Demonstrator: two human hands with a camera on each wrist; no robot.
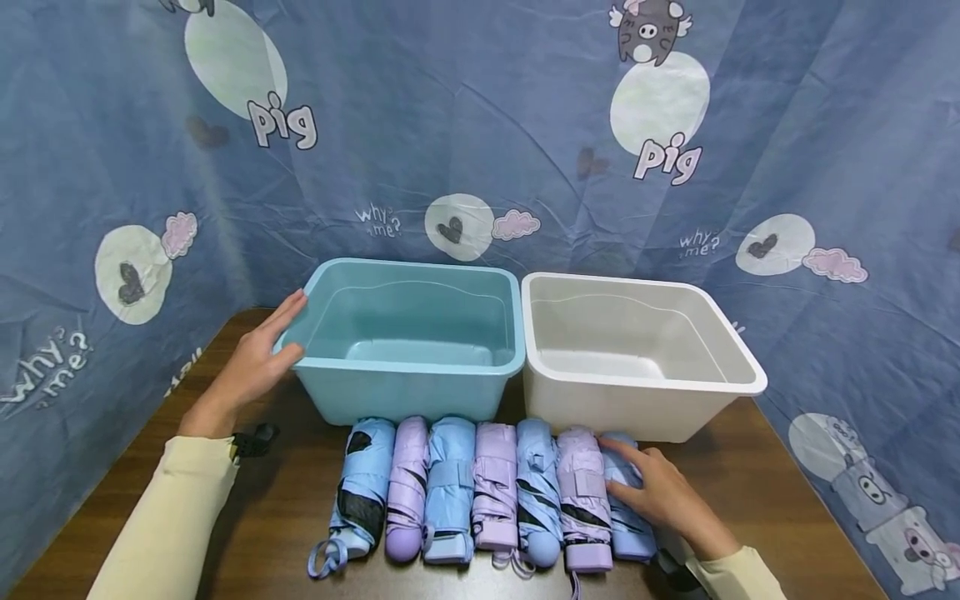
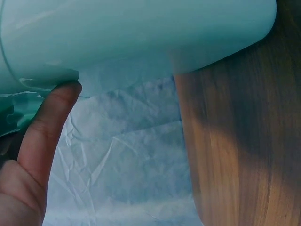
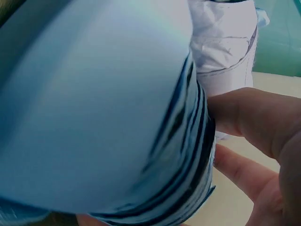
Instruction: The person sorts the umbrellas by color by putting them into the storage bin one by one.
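Note:
My left hand (image 1: 258,358) rests on the left rim of a teal bin (image 1: 408,367), its fingers fairly straight. In the left wrist view one finger (image 2: 51,122) touches the bin's rim. At the right end of a row of folded umbrellas, my right hand (image 1: 660,492) holds a light-blue folded umbrella (image 1: 630,529). The right wrist view has this umbrella (image 3: 103,117) large and close, with thumb and fingers about its side. Beside it lies a lilac folded umbrella (image 1: 585,500) with a flat handle end.
Several more blue and lilac umbrellas (image 1: 450,492) lie side by side in front of the bins. A white bin (image 1: 645,417) stands right of the teal one. Both are on a brown wooden table (image 1: 300,533), before a blue printed cloth (image 1: 360,167).

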